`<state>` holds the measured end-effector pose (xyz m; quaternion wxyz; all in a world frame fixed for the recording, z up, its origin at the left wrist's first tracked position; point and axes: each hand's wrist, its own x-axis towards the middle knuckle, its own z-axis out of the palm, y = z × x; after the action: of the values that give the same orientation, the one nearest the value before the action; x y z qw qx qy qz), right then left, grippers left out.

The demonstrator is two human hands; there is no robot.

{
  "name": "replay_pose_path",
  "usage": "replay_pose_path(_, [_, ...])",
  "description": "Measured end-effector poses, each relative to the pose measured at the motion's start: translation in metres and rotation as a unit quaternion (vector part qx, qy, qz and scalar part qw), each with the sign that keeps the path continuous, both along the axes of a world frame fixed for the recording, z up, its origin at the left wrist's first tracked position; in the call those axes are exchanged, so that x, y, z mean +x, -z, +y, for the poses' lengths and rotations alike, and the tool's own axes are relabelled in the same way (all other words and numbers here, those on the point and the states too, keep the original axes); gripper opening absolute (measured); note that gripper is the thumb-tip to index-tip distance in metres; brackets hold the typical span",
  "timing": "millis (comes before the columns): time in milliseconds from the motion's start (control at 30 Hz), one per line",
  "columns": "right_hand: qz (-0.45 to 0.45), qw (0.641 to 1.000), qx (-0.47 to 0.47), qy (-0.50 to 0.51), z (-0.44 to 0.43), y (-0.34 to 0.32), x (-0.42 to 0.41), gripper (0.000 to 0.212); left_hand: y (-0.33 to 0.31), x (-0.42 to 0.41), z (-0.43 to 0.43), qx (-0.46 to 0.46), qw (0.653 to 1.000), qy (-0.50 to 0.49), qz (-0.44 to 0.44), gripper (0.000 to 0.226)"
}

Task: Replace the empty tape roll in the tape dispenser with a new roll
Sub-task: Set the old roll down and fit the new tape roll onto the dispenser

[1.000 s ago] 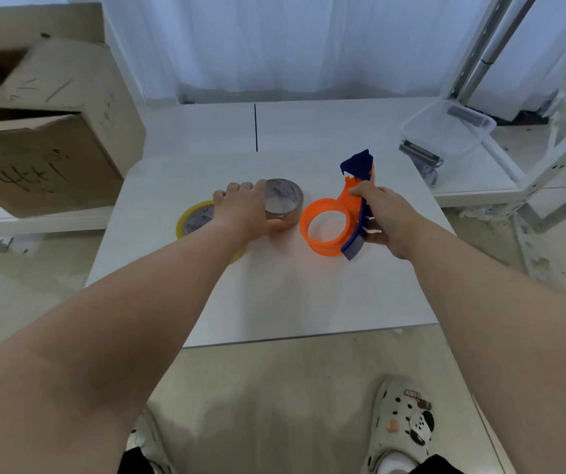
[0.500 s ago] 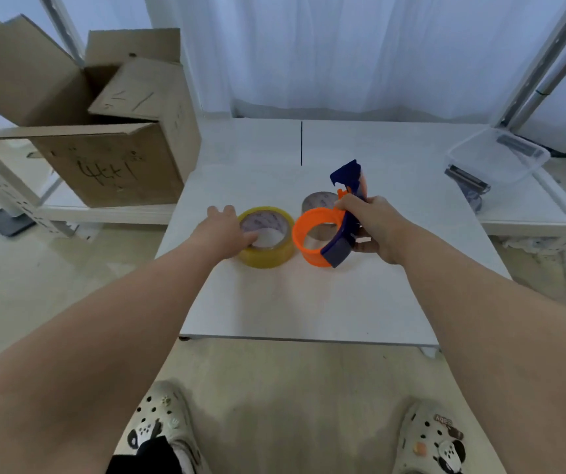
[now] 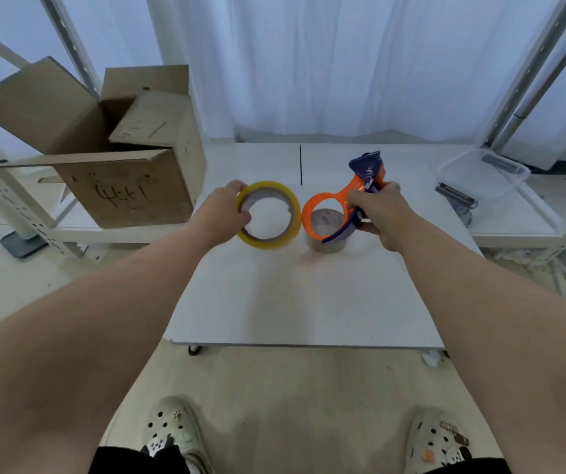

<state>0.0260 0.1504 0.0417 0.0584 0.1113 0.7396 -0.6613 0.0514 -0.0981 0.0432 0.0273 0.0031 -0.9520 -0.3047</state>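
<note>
Tape dispenser [image 3: 352, 189]: orange ring frame with a dark blue handle and cutter end, raised above the counter [image 3: 308, 295]. The ring is bare and carries no roll. The right grip [image 3: 377, 211] is closed round the dispenser's handle, just behind the ring.

New roll [image 3: 293, 213]: yellow, held tilted with its open core toward the camera, just beside the dispenser's ring on its left. The left grip [image 3: 225, 211] is clamped on the roll's left rim, with fingers curled over the outer edge. Whether the roll's lower edge touches the counter cannot be told.

Empty roll [image 3: 326, 242]: a greyish-brown core lying flat on the counter, directly beneath the dispenser's ring and partly seen through it.

Surroundings: an open cardboard box [image 3: 127, 189] on the low shelf to the left, and a clear plastic container [image 3: 483, 172] on the shelf to the right.

Assessment: removal appears complete, and fitting the new roll is the step in hand. The next move calls for squaring the roll's core to the ring and pressing it on, with the tape's free end facing the cutter. The free end's position cannot be made out.
</note>
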Motion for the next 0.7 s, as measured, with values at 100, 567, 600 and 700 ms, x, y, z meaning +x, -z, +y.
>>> replay_pose_path(100, [0.038, 0.999, -0.003, 0.019, 0.002, -0.014, 0.006, 0.058, -0.027, 0.013, -0.006, 0.107, 0.992, -0.023, 0.056, 0.026])
replay_pose_path(567, [0.040, 0.995, -0.073, -0.049, 0.010, -0.042, 0.056, 0.064, -0.055, 0.036, 0.043, 0.157, 0.983, 0.083, 0.043, 0.024])
replay_pose_path(600, [0.041, 0.995, -0.072, -0.050, 0.013, -0.043, 0.057, 0.065, -0.054, 0.036, 0.045, 0.147, 0.984, 0.086, 0.054, 0.023])
replay_pose_path(700, [0.032, 0.996, -0.062, -0.054, 0.020, -0.042, 0.056, 0.066, -0.053, 0.035, 0.051, 0.107, 0.987, 0.075, 0.096, 0.022])
